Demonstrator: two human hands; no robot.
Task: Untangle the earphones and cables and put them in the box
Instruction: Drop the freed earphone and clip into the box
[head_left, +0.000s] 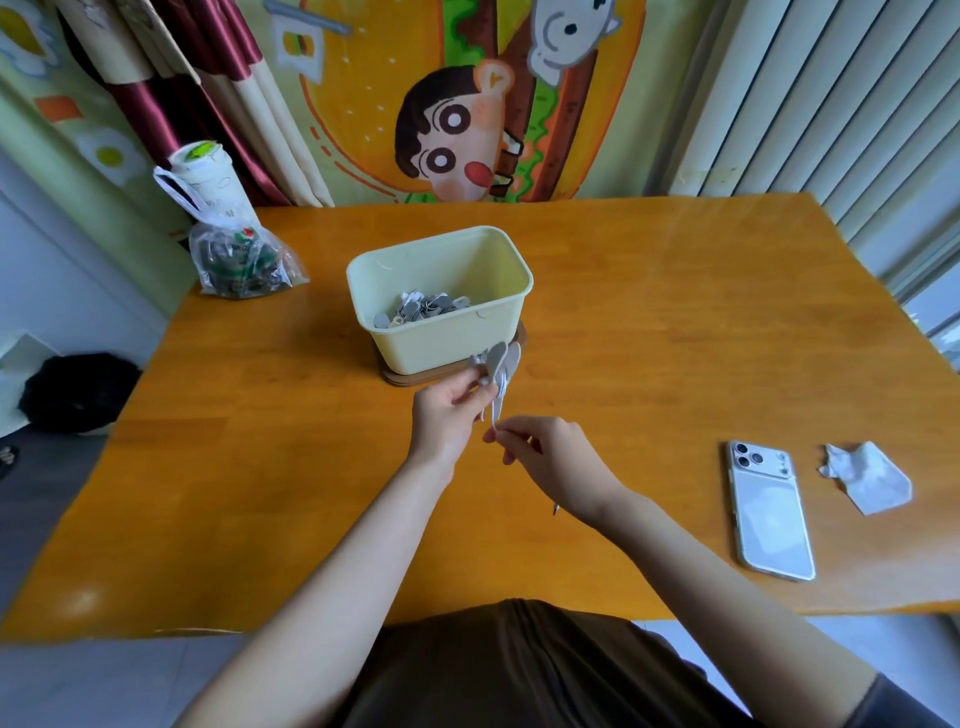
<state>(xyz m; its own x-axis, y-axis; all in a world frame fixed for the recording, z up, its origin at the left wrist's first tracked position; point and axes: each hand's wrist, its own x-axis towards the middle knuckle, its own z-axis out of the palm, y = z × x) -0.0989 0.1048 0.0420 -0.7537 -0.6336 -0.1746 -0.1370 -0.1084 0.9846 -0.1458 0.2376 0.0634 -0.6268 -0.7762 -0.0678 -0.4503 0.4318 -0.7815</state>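
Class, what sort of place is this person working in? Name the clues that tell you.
Probably a room in a home: a wooden table stands before a cartoon wall hanging and satin curtains, with a phone and a crumpled tissue lying on it.

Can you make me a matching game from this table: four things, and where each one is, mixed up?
Things:
1. box
2. phone
3. plastic bag
4. white cable

Places:
A. back left corner of the table
B. held by the left hand and the right hand
C. middle of the table, on a brown base
D. flat at the right, beside a crumpled tissue

Pairs: 1-C, 2-D, 3-A, 4-B
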